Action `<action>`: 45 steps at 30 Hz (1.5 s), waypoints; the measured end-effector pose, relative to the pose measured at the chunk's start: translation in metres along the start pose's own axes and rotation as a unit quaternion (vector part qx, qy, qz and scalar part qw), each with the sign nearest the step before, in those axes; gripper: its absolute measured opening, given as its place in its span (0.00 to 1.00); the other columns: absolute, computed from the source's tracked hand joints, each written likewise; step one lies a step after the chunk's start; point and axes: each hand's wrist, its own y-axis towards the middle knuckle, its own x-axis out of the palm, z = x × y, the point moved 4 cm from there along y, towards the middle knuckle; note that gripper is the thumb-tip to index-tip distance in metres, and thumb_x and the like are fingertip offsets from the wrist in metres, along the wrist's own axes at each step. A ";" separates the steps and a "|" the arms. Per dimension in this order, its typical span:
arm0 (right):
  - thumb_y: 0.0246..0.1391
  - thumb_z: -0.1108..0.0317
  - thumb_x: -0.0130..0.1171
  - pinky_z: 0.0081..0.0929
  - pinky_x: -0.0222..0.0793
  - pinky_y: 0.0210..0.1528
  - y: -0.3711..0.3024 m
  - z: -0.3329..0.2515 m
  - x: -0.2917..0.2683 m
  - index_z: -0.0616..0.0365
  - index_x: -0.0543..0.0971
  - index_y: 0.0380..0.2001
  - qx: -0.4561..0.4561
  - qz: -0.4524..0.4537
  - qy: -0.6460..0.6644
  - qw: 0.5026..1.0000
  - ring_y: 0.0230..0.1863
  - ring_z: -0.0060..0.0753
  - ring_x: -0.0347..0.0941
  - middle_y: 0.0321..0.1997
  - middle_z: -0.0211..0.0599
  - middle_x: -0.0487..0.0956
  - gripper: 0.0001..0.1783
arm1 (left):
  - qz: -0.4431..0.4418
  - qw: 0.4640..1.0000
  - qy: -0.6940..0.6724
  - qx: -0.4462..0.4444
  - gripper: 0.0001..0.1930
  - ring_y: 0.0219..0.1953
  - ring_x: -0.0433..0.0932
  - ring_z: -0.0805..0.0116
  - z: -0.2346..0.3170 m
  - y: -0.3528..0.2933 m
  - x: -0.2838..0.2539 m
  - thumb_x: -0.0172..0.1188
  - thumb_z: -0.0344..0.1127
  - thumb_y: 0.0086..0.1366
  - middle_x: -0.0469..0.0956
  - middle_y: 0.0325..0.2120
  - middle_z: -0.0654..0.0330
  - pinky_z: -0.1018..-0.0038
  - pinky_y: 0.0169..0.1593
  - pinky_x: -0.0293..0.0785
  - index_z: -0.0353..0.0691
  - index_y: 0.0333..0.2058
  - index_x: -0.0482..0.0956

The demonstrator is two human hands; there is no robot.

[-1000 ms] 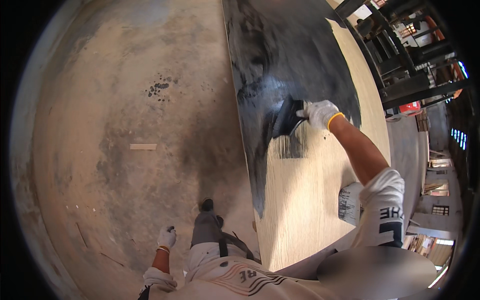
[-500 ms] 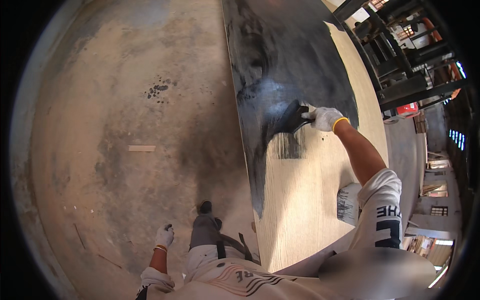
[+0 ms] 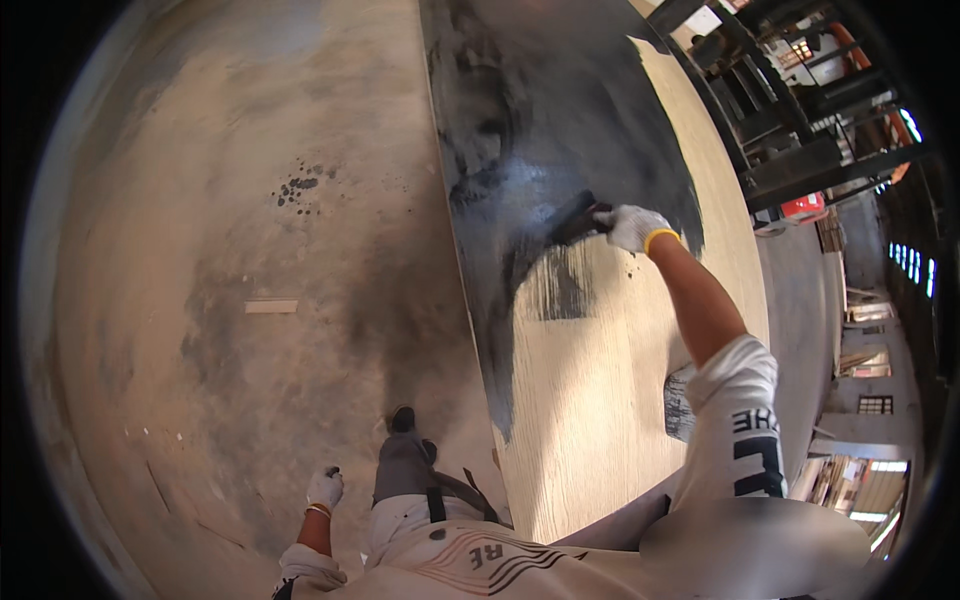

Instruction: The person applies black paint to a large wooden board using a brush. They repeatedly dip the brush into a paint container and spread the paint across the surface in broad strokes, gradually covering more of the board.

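My right hand [image 3: 637, 229], in a pale glove with a yellow cuff, grips a wide black paintbrush [image 3: 573, 219]. Its working edge rests on a large pale wood-grain board [image 3: 590, 400], where wet black paint [image 3: 590, 110] covers most of the far part. Dry black streaks [image 3: 562, 285] lie just on the near side of the brush. Away from the board, at lower left, my gloved left hand [image 3: 325, 487] hangs over the floor. Its fingers look loosely curled with dark tips, and I see nothing held in them.
A pale container [image 3: 679, 405] with black drips stands by the board's right side, partly behind my right sleeve. Dark metal machinery [image 3: 800, 150] is at upper right. On the concrete floor [image 3: 240, 380] lie a small pale strip [image 3: 271, 306] and black spots [image 3: 300, 187].
The brush has turned and shifted slightly toward the far side, its flat face less visible. The whole view has moved a little, so the board appears further left. My left hand stays hanging.
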 end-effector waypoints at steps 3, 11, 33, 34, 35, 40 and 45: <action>0.59 0.58 0.58 0.40 0.79 0.63 0.022 0.000 0.005 0.26 0.72 0.74 -0.009 -0.021 -0.004 1.000 0.60 0.49 0.84 0.64 0.40 0.84 0.38 | 0.008 1.000 -0.011 0.027 0.20 0.27 0.83 0.66 0.002 0.015 -0.002 0.56 0.37 0.73 0.86 0.32 0.53 0.68 0.35 0.80 0.37 0.59 0.83; 0.59 0.61 0.56 0.37 0.71 0.71 -0.036 0.020 0.017 0.22 0.75 0.71 -0.060 -0.038 -0.047 0.996 0.67 0.46 0.78 0.68 0.38 0.81 0.35 | 0.023 0.992 -0.121 -0.033 0.20 0.27 0.82 0.66 0.050 -0.029 -0.023 0.55 0.36 0.74 0.86 0.32 0.53 0.69 0.34 0.80 0.37 0.59 0.84; 0.64 0.67 0.51 0.44 0.73 0.70 -0.097 -0.090 0.035 0.37 0.72 0.74 -0.072 -0.046 -0.134 0.987 0.68 0.46 0.78 0.69 0.41 0.80 0.34 | 0.040 0.996 -0.072 0.046 0.19 0.42 0.88 0.53 -0.005 -0.007 -0.002 0.58 0.36 0.69 0.89 0.39 0.48 0.64 0.50 0.82 0.38 0.55 0.86; 0.64 0.67 0.52 0.44 0.75 0.69 -0.094 -0.077 0.046 0.37 0.73 0.74 -0.072 -0.022 -0.140 0.987 0.68 0.46 0.78 0.69 0.40 0.80 0.34 | 0.028 0.995 -0.090 0.013 0.19 0.43 0.88 0.52 0.010 -0.019 -0.006 0.58 0.37 0.69 0.89 0.40 0.47 0.63 0.51 0.82 0.38 0.55 0.86; 0.64 0.67 0.52 0.44 0.74 0.69 -0.087 -0.062 0.051 0.34 0.72 0.74 -0.053 -0.028 -0.131 0.990 0.68 0.47 0.78 0.70 0.40 0.80 0.35 | 0.015 0.994 -0.105 -0.027 0.20 0.45 0.88 0.51 0.015 -0.033 -0.009 0.58 0.37 0.69 0.89 0.41 0.47 0.63 0.52 0.82 0.38 0.56 0.86; 0.68 0.59 0.54 0.42 0.75 0.67 -0.091 -0.090 0.058 0.29 0.71 0.75 -0.086 -0.030 -0.174 0.981 0.67 0.48 0.79 0.68 0.42 0.81 0.32 | 0.043 0.997 -0.058 0.012 0.20 0.50 0.87 0.47 -0.054 -0.012 0.005 0.58 0.39 0.69 0.88 0.47 0.44 0.60 0.56 0.81 0.39 0.55 0.86; 0.73 0.55 0.52 0.40 0.75 0.68 -0.120 -0.080 0.056 0.29 0.68 0.76 -0.075 -0.043 -0.216 0.973 0.67 0.40 0.79 0.70 0.37 0.80 0.30 | 0.028 0.998 -0.025 0.052 0.20 0.51 0.87 0.48 -0.052 -0.015 0.023 0.57 0.39 0.70 0.87 0.47 0.42 0.60 0.56 0.81 0.37 0.55 0.86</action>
